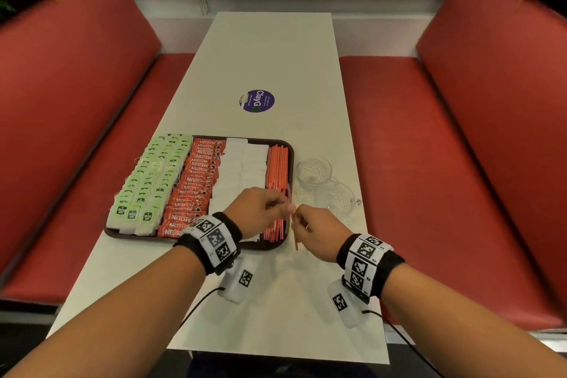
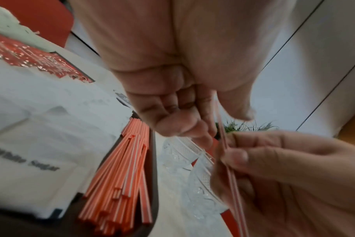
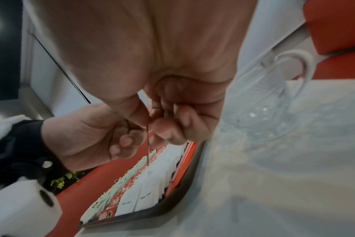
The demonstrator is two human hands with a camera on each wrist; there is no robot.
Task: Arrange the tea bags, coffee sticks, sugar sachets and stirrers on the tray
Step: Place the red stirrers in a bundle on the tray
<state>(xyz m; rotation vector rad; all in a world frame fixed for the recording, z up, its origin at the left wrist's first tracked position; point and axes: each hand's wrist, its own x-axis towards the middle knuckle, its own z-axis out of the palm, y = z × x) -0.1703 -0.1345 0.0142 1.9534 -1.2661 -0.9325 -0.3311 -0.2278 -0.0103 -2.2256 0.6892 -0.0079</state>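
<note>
A dark tray (image 1: 291, 150) on the white table holds rows of green tea bags (image 1: 150, 181), red coffee sticks (image 1: 196, 187), white sugar sachets (image 1: 239, 169) and a pile of orange stirrers (image 1: 277, 169). My hands meet over the tray's near right corner. The right hand (image 1: 296, 221) pinches one thin orange stirrer (image 1: 294, 236), which stands roughly upright just off the tray's edge. The left hand (image 1: 276, 204) has curled fingers and pinches the upper part of that stirrer (image 2: 230, 170). In the right wrist view the stirrer (image 3: 147, 149) hangs below both sets of fingertips.
Two clear glass cups (image 1: 313, 172) (image 1: 336, 198) stand just right of the tray. A round purple sticker (image 1: 256, 101) lies at mid-table. Red benches (image 1: 460, 138) flank the table on both sides. The table's near edge is close to my forearms.
</note>
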